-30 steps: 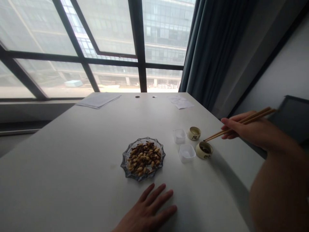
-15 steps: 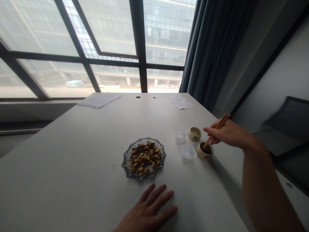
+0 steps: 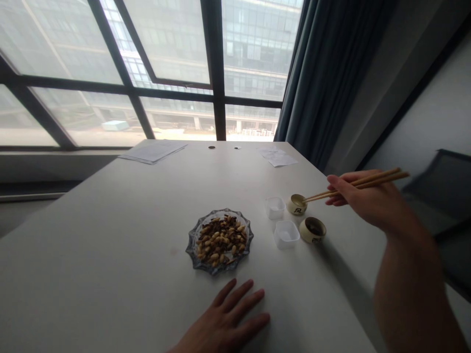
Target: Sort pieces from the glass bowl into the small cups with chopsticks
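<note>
My right hand (image 3: pixel 346 189) is closed around a pair of wooden chopsticks (image 3: pixel 379 178). Their tips reach the rim of the farther small beige cup (image 3: pixel 296 206), which bears a dark character; whether anything is pinched between them is too small to tell. Just nearer stands a second beige cup (image 3: pixel 312 233) with dark contents. Flat on the table, fingers spread, rests my left hand (image 3: pixel 231 316), holding nothing. In front of it is a scalloped glass dish (image 3: pixel 190 247) filled with peanuts and dark seeds (image 3: pixel 221 240).
Two clear plastic containers, a farther one (image 3: pixel 275 208) and a nearer one (image 3: pixel 287 235), stand left of the cups. Stacked papers (image 3: pixel 154 152) lie at the table's far left, and a crumpled sheet (image 3: pixel 277 157) at the far right. The white table (image 3: pixel 110 245) ends by the windows.
My right hand has lifted the chopsticks out of the nearer cup and carried their tips to the farther cup, tilting them flatter. My left hand has stayed in place.
</note>
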A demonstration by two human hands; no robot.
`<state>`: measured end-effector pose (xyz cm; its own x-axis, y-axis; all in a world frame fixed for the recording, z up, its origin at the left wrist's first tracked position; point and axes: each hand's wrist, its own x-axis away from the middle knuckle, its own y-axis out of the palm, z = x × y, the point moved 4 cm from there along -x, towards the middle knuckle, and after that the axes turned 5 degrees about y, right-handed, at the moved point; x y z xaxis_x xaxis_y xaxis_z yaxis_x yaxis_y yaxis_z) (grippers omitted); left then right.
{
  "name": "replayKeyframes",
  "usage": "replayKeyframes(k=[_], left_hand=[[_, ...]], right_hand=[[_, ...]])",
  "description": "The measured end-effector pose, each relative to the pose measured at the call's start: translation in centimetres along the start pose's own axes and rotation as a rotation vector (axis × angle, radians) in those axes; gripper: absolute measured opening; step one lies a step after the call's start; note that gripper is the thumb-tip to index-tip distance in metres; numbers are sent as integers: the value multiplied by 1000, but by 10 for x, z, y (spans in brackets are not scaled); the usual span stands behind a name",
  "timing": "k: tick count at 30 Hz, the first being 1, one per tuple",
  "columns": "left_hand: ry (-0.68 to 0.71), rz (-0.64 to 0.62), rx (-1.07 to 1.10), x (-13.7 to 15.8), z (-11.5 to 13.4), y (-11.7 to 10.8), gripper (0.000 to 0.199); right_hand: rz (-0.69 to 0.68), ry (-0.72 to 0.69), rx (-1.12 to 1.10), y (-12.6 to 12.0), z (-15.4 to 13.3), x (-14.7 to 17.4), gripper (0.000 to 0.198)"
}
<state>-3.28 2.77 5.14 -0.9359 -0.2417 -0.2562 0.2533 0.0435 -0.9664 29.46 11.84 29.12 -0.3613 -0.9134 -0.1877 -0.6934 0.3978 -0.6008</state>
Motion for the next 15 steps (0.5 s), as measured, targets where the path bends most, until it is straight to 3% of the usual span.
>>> replayKeyframes(k=[4, 8, 11, 15], left_hand=[[-24, 12, 26, -5, 3, -15, 62], [-68, -91, 51, -8, 7, -28, 61], [-69, -87, 77, -8, 9, -32, 58], [-91, -24, 65, -5, 11, -28, 50]], right_hand=[[-20, -155, -102, 15, -16, 12, 40], [-353, -183, -224, 60, -34, 34, 41], [-595, -226, -171, 96, -45, 53, 41], [-751, -200, -79, 127, -41, 64, 41]])
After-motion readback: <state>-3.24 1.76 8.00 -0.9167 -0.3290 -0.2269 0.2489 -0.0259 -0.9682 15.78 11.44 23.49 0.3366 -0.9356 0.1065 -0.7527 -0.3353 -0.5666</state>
